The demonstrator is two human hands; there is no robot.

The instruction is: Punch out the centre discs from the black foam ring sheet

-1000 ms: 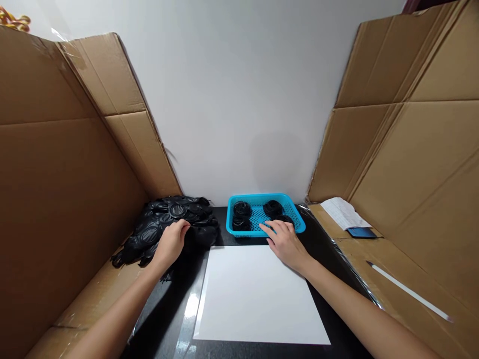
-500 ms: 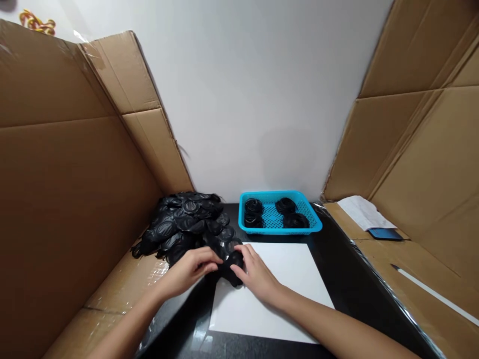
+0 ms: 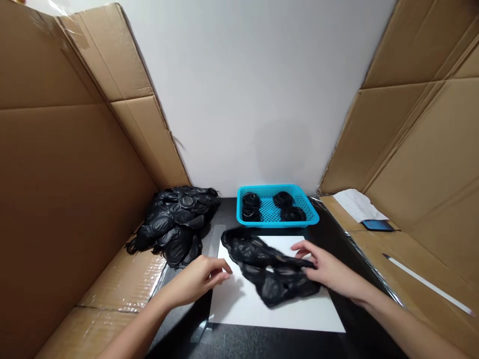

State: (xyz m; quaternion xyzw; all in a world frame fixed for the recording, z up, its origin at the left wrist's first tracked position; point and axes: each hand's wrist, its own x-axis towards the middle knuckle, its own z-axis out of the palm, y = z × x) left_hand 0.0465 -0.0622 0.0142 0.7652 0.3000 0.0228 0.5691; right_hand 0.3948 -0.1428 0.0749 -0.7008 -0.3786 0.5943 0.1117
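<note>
My right hand (image 3: 325,269) grips the right end of a thin, crumpled black sheet with rounded shapes in it (image 3: 275,271). The sheet stretches leftward over a white board (image 3: 232,311), slightly blurred by motion. My left hand (image 3: 209,276) is near the board's left edge, fingers loosely bent and apart, holding nothing and not touching the sheet. Left of the board lies a heap of similar black sheets with round outlines (image 3: 172,219).
Behind the board stands a blue perforated basket (image 3: 271,224) with several black ring-like bundles inside. Cardboard panels (image 3: 75,174) rise on both sides. On the right lie a white pen-like stick (image 3: 426,283), a paper (image 3: 359,204) and a dark blue flat object (image 3: 377,226).
My right hand has moved right, drawing a black sheet from beside the heap across the white board. My left hand has let go of the black material. The view has shifted slightly.
</note>
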